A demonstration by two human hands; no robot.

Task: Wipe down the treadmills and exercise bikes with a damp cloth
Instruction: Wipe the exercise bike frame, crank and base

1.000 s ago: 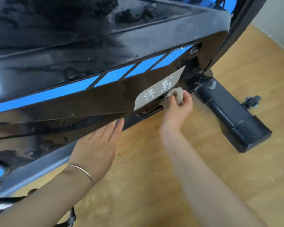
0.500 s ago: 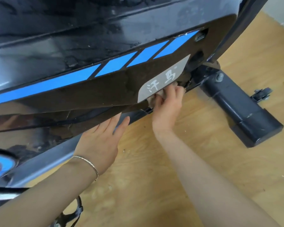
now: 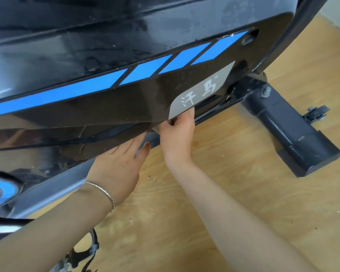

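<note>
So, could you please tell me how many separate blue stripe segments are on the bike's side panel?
4: one long segment at the left, then three short segments rising to the right. More may lie beyond the left frame edge.

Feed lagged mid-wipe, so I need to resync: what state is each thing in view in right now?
Bike housing: glossy, smeared with wet-looking streaks.
Cloth: bunched, mostly hidden in the right hand.
Right hand: curled round the cloth at the housing's lower edge.
Left hand: fingers straight, resting on the bike's underside.
Floor: scattered with pale specks.
</note>
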